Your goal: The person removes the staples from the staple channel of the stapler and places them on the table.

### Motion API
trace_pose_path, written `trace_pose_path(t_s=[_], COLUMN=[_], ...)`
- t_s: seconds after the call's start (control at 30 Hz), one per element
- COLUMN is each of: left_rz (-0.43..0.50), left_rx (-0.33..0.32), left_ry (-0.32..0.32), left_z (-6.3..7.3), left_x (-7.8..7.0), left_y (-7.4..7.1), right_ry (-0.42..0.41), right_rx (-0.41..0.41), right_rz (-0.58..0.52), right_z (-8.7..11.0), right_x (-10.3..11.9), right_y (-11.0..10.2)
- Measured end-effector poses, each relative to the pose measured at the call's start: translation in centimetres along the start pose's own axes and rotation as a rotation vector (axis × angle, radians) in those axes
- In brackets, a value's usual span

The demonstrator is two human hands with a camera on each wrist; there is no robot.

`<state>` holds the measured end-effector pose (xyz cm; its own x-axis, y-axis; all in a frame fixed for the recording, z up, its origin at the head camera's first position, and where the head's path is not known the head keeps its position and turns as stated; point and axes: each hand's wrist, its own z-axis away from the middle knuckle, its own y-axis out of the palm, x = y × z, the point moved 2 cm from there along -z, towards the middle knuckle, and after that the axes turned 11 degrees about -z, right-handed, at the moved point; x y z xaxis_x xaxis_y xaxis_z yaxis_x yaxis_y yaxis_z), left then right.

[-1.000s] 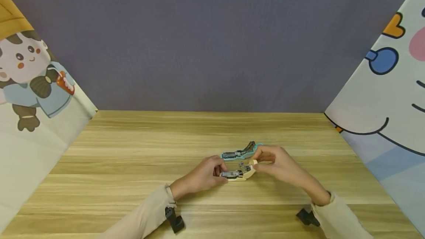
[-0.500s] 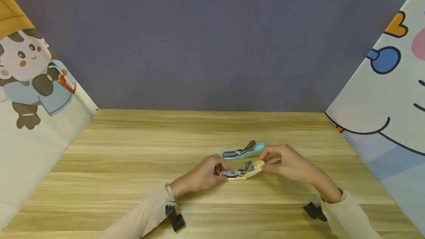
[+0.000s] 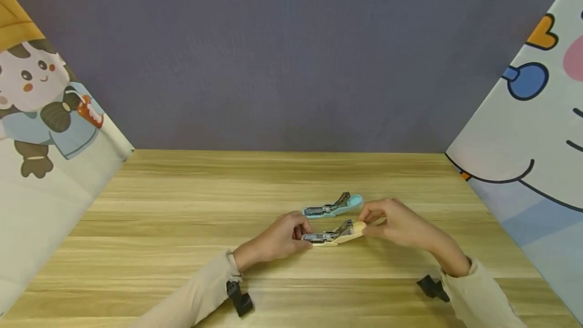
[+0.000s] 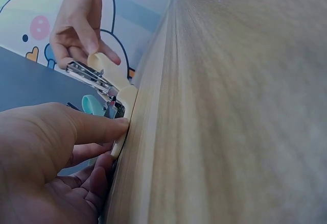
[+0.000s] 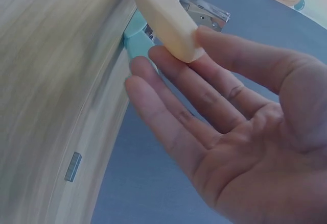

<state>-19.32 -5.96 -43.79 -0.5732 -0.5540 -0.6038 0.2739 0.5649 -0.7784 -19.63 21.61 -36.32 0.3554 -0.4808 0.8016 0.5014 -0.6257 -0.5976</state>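
A cream stapler (image 3: pixel 348 235) lies unfolded on the table, its metal magazine tilted up from the opened cover. My left hand (image 3: pixel 279 237) grips its left end between thumb and fingers. At the other end my right hand (image 3: pixel 398 224) pinches the rounded cover tip; in the right wrist view the thumb presses on the cream cover (image 5: pixel 168 22) with fingers behind it. Just beyond lies a teal stapler (image 3: pixel 334 207), also unfolded, touched by neither hand. The left wrist view shows the raised metal part (image 4: pixel 92 78) of the cream stapler.
A small grey metallic strip, perhaps staples (image 5: pixel 73 167), lies on the wooden table (image 3: pixel 205 186) in the right wrist view. A dark panel (image 3: pixel 291 59) stands behind the table, with printed cartoon panels at both sides.
My right hand has moved to the right, swinging the cream stapler's cover outward and flatter. The left hand stays in place on the other end. The teal stapler has not moved.
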Motion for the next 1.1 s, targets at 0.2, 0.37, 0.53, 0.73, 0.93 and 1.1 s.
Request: trace_pose_path(t_s=[0.2, 0.37, 0.53, 0.73, 0.93, 1.1], left_rz=[-0.010, -0.010, -0.011, -0.034, -0.042, -0.043], left_rx=[0.005, -0.001, -0.005, -0.009, -0.012, -0.019], left_ry=[0.001, -0.003, -0.007, -0.010, -0.015, -0.004], left_z=[0.1, 0.1, 0.1, 0.1, 0.0, 0.1], left_x=[-0.1, -0.1, -0.2, -0.4, -0.5, -0.4], left_y=[0.0, 0.0, -0.1, 0.0, 0.0, -0.1], right_ry=[-0.015, -0.010, 0.000, 0.032, -0.067, -0.187], right_rx=[0.013, 0.014, 0.006, -0.024, -0.202, -0.358], right_rz=[0.006, 0.001, 0.013, 0.070, 0.145, 0.154], right_z=[0.0, 0.0, 0.0, 0.2, 0.5, 0.6], right_x=[-0.3, -0.4, -0.3, 0.5, 2.4, 4.1], right_y=[-0.1, -0.1, 0.0, 0.1, 0.5, 1.7])
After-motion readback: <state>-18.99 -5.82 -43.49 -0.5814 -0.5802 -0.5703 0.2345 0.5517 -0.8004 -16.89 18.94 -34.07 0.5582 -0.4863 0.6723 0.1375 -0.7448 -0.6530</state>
